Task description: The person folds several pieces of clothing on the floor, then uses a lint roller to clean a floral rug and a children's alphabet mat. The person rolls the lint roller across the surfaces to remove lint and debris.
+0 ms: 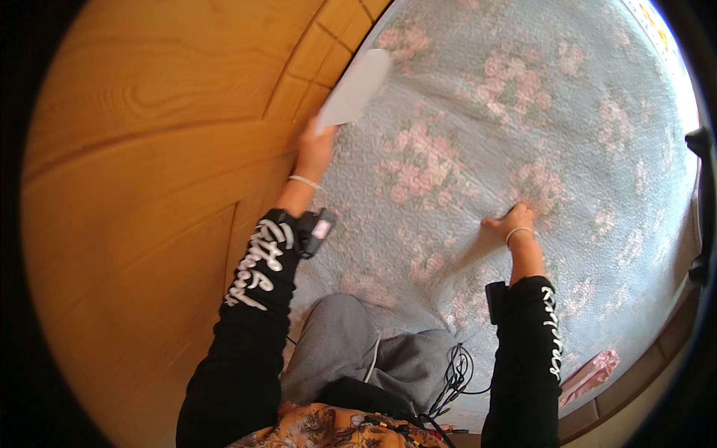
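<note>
A quilted bedspread (448,235), pale blue-grey with pink flowers, spreads before me. My left hand (315,148) reaches forward along the bed's left side and grips one end of a flat white paddle-shaped object (358,89); its exact kind is unclear. That object lies over the bedspread's edge, close beside the wooden panel. Farther right, my right hand (514,219) rests on the bedspread with its thumb spread to the left. No object shows in it, and its fingertips are partly hidden.
Tall wooden panelling (168,168) borders the bed on the left. Black cables (459,369) lie by my knee. A folded pink cloth (591,378) is near the bed's lower right edge (633,386). Shallow creases (437,101) cross the bedspread.
</note>
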### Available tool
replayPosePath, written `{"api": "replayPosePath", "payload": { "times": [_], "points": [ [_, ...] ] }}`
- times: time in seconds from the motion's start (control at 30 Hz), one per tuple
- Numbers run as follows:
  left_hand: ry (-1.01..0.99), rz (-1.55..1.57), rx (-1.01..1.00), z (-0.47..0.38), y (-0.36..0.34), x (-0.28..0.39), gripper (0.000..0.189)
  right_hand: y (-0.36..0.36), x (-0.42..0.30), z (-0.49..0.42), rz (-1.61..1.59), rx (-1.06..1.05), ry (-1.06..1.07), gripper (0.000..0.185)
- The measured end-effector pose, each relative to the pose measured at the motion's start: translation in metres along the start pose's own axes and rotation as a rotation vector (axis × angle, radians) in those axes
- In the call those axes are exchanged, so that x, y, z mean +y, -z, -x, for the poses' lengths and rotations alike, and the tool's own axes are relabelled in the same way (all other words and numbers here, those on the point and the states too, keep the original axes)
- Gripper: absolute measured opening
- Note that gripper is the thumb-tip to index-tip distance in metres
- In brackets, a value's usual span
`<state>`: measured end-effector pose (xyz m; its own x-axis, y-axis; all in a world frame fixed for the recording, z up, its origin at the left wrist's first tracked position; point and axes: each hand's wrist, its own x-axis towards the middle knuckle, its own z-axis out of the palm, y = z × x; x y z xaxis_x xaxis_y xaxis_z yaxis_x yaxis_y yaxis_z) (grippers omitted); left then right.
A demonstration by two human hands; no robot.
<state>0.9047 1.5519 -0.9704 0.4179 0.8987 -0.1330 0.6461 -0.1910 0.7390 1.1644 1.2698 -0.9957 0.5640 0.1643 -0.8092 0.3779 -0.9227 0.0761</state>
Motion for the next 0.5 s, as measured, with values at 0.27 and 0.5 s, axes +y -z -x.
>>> {"api": "replayPosePath", "payload": {
  "times": [0.27,0.5],
  "points": [
    [-0.039,0.064,-0.095,0.011,-0.037,0.056,0.036,0.007,-0.021,0.009,0.023,-0.079,-0.147,0.093],
    [-0.287,0.062,-0.719,-0.005,-0.127,0.121,0.038,0.014,-0.028,0.013,-0.002,-0.174,-0.181,0.088]
  ]
}}
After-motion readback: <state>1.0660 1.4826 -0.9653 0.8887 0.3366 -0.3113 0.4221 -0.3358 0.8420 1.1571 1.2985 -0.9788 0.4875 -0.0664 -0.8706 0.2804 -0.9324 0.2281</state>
